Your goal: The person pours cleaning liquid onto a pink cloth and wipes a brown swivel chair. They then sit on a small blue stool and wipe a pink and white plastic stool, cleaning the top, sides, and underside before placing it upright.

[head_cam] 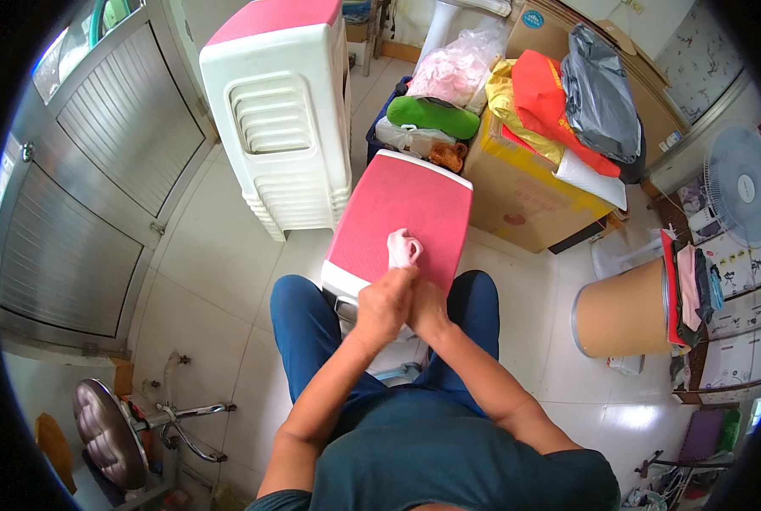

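Observation:
A pale pink rolled cloth (404,248) sticks up from between my two hands, its far end curled into a loop. My left hand (384,301) is closed around its near end. Pressed against it, my right hand (428,306) also grips the cloth, though its fingers are mostly hidden. Both hands are over the near part of a plastic stool (412,198) with a red top and white rim, which stands in front of my knees. I cannot tell whether the cloth touches the stool top.
A tall stack of white plastic stools (278,128) stands ahead to the left, near a metal door (93,166). Beyond the stool are a filled blue crate (375,121) and a large cardboard box (514,185). A brown drum (623,310) is at right, a swivel stool (109,434) at lower left.

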`<state>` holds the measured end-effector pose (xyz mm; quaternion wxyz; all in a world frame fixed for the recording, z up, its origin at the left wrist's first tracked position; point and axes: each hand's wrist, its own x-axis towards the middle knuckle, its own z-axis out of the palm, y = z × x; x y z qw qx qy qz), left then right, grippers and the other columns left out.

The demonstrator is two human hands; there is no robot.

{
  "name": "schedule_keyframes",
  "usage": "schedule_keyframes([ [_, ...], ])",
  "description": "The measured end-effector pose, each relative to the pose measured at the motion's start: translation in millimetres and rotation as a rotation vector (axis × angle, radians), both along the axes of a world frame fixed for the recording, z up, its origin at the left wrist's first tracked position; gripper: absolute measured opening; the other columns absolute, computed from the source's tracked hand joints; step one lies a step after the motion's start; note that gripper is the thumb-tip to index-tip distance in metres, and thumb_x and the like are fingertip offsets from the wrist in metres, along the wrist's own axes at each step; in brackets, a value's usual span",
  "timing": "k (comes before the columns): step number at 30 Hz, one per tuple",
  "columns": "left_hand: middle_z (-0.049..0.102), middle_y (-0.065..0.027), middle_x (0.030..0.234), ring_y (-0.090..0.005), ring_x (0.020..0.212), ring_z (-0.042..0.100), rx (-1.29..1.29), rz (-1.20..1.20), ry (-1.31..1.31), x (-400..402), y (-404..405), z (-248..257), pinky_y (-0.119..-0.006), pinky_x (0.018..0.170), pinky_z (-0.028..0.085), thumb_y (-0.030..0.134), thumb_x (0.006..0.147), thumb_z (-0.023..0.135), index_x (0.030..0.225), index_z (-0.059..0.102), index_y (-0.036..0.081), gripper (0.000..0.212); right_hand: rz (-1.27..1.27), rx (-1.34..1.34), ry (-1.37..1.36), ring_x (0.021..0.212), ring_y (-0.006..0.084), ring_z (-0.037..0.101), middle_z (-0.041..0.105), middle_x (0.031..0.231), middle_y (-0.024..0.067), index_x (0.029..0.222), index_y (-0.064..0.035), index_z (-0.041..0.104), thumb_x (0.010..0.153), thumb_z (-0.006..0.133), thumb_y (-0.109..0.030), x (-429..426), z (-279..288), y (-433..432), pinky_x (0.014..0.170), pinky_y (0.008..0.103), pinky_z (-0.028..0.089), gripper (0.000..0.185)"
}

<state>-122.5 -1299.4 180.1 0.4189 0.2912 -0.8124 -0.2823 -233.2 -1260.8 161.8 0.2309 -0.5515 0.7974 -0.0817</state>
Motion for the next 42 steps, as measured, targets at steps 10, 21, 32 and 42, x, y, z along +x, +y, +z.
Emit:
schedule_keyframes([
  [10, 0.054, -0.0128, 0.069, -0.0304, 0.059, 0.057, -0.221, -0.171, 0.050, -1.5, 13.6, 4.8, -0.039, 0.054, 0.047, -0.002, 0.078, 0.062, 0.091, 0.055, 0.000, 0.015, -0.498, -0.726, -1.911, 0.112, 0.0213, 0.060, 0.060, 0.122, 0.0089, 0.132, -0.0086, 0.052, 0.097, 0.056, -0.016, -22.3, -14.4, -16.5, 0.096, 0.0358, 0.050, 0.036],
  [21, 0.049, -0.0109, 0.068, -0.0280, 0.060, 0.053, -0.363, -0.129, 0.108, 2.5, -4.9, 25.4, -0.040, 0.054, 0.045, -0.002, 0.072, 0.061, 0.087, 0.056, -0.001, 0.016, -0.132, -0.570, -1.546, 0.097, 0.0155, 0.059, 0.060, 0.111, 0.0067, 0.128, -0.0025, 0.053, 0.086, 0.073, -0.029, -14.8, 41.3, -22.8, 0.084, 0.0297, 0.048, 0.054],
  [32, 0.047, -0.0047, 0.073, -0.0208, 0.065, 0.054, -0.574, -0.442, -0.119, -4.7, 7.6, 50.1, -0.034, 0.058, 0.046, 0.012, 0.073, 0.060, 0.084, 0.051, 0.008, 0.015, 0.150, -0.707, -0.885, 0.093, 0.0229, 0.064, 0.066, 0.110, 0.0096, 0.122, -0.0040, 0.059, 0.096, 0.057, -0.040, -12.3, 25.1, -58.9, 0.085, 0.0322, 0.051, 0.045],
  [42, 0.051, -0.0076, 0.060, -0.0254, 0.051, 0.055, -0.354, -0.096, 0.078, 5.7, 15.4, 21.3, -0.036, 0.050, 0.046, -0.004, 0.068, 0.067, 0.098, 0.058, 0.003, 0.033, -0.462, -0.250, -2.317, 0.095, 0.0341, 0.065, 0.066, 0.105, 0.0178, 0.112, 0.0000, 0.060, 0.091, 0.059, -0.045, -2.3, 77.8, -59.1, 0.088, 0.0501, 0.053, 0.050],
])
